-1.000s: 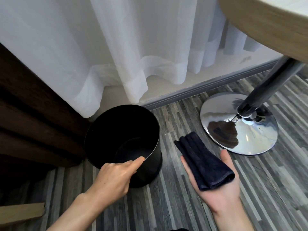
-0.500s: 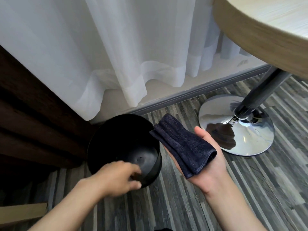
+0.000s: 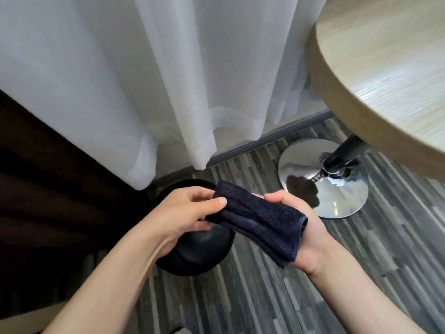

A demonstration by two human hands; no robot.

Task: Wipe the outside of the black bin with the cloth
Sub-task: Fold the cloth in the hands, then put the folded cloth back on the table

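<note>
The folded dark cloth (image 3: 258,219) was held above the black bin (image 3: 199,251) on the floor, its long axis running between the pinching left hand (image 3: 185,214) and the cupping right hand (image 3: 302,233).

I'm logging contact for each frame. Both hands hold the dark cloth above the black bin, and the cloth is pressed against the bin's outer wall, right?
Not quite. Both the left hand and right hand do hold the dark cloth above the black bin, but the head view shows the cloth lifted clear of the bin, touching no wall.
</note>
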